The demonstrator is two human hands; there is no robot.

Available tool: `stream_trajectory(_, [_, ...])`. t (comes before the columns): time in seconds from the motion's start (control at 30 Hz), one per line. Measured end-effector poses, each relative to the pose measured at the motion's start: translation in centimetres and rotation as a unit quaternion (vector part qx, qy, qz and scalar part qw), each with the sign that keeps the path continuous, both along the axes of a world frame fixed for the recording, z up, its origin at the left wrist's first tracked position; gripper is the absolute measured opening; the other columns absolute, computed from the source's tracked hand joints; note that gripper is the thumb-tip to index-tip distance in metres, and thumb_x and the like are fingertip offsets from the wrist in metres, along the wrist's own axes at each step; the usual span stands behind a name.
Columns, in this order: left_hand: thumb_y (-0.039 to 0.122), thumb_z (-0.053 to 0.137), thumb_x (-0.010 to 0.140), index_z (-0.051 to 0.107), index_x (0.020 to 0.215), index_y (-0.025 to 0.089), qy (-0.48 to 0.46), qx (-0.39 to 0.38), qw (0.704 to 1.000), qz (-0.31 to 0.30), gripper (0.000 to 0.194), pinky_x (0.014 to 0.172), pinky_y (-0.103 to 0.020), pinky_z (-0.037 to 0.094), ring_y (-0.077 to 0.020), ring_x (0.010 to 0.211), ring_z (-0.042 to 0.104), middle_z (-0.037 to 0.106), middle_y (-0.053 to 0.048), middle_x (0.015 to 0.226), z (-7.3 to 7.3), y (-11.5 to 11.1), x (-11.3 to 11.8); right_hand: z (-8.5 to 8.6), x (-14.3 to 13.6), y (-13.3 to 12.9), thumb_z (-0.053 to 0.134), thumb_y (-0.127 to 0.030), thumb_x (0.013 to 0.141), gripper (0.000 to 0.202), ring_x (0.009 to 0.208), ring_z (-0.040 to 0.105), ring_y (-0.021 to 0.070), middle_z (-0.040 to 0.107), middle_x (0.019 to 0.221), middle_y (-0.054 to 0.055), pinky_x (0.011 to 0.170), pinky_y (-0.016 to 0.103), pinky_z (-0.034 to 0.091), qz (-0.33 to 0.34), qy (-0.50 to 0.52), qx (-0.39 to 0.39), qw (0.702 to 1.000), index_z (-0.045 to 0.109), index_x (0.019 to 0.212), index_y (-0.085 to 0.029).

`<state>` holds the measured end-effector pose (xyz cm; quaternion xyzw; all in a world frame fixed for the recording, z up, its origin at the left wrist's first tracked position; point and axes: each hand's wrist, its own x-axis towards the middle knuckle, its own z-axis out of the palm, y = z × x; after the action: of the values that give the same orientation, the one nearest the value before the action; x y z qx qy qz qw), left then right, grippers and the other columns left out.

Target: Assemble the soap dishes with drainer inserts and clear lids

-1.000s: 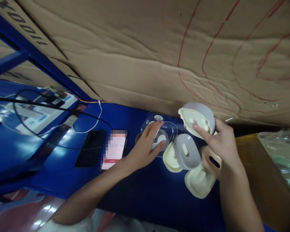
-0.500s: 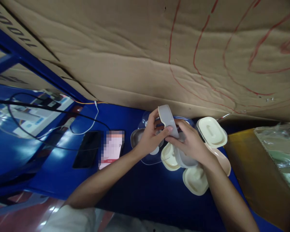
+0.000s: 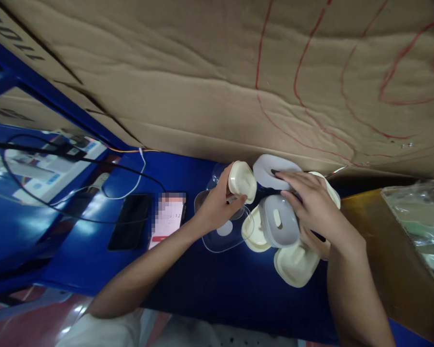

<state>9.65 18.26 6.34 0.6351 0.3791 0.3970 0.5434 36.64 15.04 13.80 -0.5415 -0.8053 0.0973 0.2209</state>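
Note:
Gripped in my left hand (image 3: 217,205) is a small cream container (image 3: 243,180), tilted above the clear pieces. My right hand (image 3: 313,200) has its fingers at a grey-white rounded piece (image 3: 275,171) near the cardboard; the fingertips partly overlap its right side. Just below lies a grey lidded container (image 3: 280,221) with a pale oval on top. It rests beside a cream lid (image 3: 255,231) and above another cream lid (image 3: 296,265). A clear lid (image 3: 222,241) with a white round spot sits under my left hand.
Two phones, one dark (image 3: 128,221) and one lit (image 3: 168,212), lie on the blue table (image 3: 202,284). Cables and a power strip (image 3: 50,173) are at the left. A cardboard wall (image 3: 173,86) stands behind, and a box (image 3: 379,241) with plastic-wrapped items is at the right.
Both hands were together on a grey piece; they are now apart. My left hand now holds a cream container, and my right hand has moved right, uncovering the grey lidded container.

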Motion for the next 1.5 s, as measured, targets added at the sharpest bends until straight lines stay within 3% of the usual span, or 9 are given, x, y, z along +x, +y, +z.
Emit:
stream_trajectory(0.13, [0.04,0.068,0.103,0.005,0.177,0.031,0.137,0.093,0.985,0.048,0.098,0.121,-0.057,0.052,-0.034,0.15,0.056,0.047,-0.016,0.171,0.3,-0.2,-1.4,-0.4,0.2,-0.3,0.047,-0.018,0.108,0.044,0.13,0.068,0.0332,0.076,0.139,0.008,0.111,0.059,0.046,-0.023,-0.042,0.014,0.999,0.067,0.145,-0.028])
stream_trajectory(0.27, [0.037,0.065,0.107,0.016,0.176,0.035,0.231,0.212,0.947,0.066,0.085,0.127,-0.058,0.045,-0.0341,0.164,0.037,0.032,-0.013,0.179,2.0,-2.1,-3.2,-0.8,0.4,-1.4,0.046,-0.012,0.105,0.048,0.137,0.063,0.0324,0.07,0.148,0.01,0.115,0.057,0.046,-0.01,-0.062,0.028,0.998,0.065,0.147,-0.025])
stream_trajectory(0.4, [0.03,0.062,0.109,0.026,0.173,0.037,0.298,0.254,0.917,0.075,0.073,0.126,-0.057,0.048,-0.0333,0.161,0.043,0.036,-0.012,0.175,2.8,-6.8,-5.3,-1.5,0.0,-5.0,0.049,-0.018,0.108,0.047,0.144,0.057,0.0335,0.062,0.156,0.013,0.118,0.057,0.043,-0.009,-0.08,0.052,0.995,0.059,0.153,-0.025])
stream_trajectory(0.57, [0.041,0.074,0.1,0.032,0.17,0.031,0.38,0.277,0.881,0.044,0.082,0.119,-0.07,0.048,-0.0453,0.152,0.05,0.043,-0.02,0.169,0.5,-13.8,-6.7,-4.1,-1.7,-10.4,0.059,-0.035,0.11,0.044,0.142,0.06,0.0342,0.065,0.154,0.014,0.116,0.056,0.04,0.019,-0.087,0.017,0.996,0.057,0.153,-0.027])
stream_trajectory(0.73, [0.031,0.073,0.1,0.043,0.164,0.026,0.439,0.264,0.858,0.029,0.071,0.114,-0.072,0.05,-0.0478,0.152,0.048,0.044,-0.024,0.168,-2.1,-17.5,-6.9,-5.4,-1.2,-12.4,0.056,-0.017,0.107,0.043,0.137,0.064,0.0319,0.072,0.146,0.01,0.117,0.055,0.035,-0.017,-0.08,0.049,0.995,0.062,0.148,-0.029])
stream_trajectory(0.87, [0.017,0.065,0.103,0.057,0.146,0.025,0.368,0.259,0.892,0.048,0.045,0.111,-0.062,0.058,-0.0385,0.145,0.057,0.055,-0.017,0.157,-2.2,-17.7,-6.8,-5.7,-0.1,-13.3,0.05,-0.002,0.097,0.049,0.134,0.065,0.0313,0.074,0.142,0.008,0.119,0.057,0.033,-0.019,-0.08,0.066,0.994,0.067,0.135,-0.027])
stream_trajectory(1.0, [0.02,0.072,0.101,0.066,0.117,0.025,0.288,0.28,0.914,0.064,0.018,0.106,-0.058,0.062,-0.0314,0.13,0.066,0.062,-0.01,0.143,-0.4,-17.2,-6.6,-6.8,0.9,-14.6,0.048,0.003,0.089,0.055,0.133,0.064,0.0338,0.074,0.139,0.009,0.118,0.059,0.034,-0.071,-0.088,0.076,0.991,0.068,0.132,-0.026])
stream_trajectory(1.17, [0.018,0.073,0.101,0.064,0.119,0.025,0.213,0.358,0.908,0.042,0.021,0.118,-0.061,0.055,-0.0294,0.134,0.064,0.059,-0.011,0.143,1.4,-15.8,-5.5,-7.9,0.0,-16.8,0.054,-0.007,0.099,0.051,0.142,0.056,0.0393,0.063,0.15,0.016,0.115,0.061,0.038,-0.139,-0.061,0.128,0.98,0.059,0.146,-0.026])
stream_trajectory(1.5, [0.034,0.076,0.101,0.073,0.118,0.034,0.159,0.41,0.897,0.046,0.017,0.119,-0.065,0.052,-0.0329,0.13,0.066,0.064,-0.004,0.142,-2.0,-12.9,-4.6,-11.0,-5.7,-23.2,0.056,-0.022,0.107,0.051,0.142,0.058,0.0353,0.06,0.155,0.016,0.115,0.056,0.042,-0.1,-0.009,0.075,0.992,0.048,0.157,-0.03])
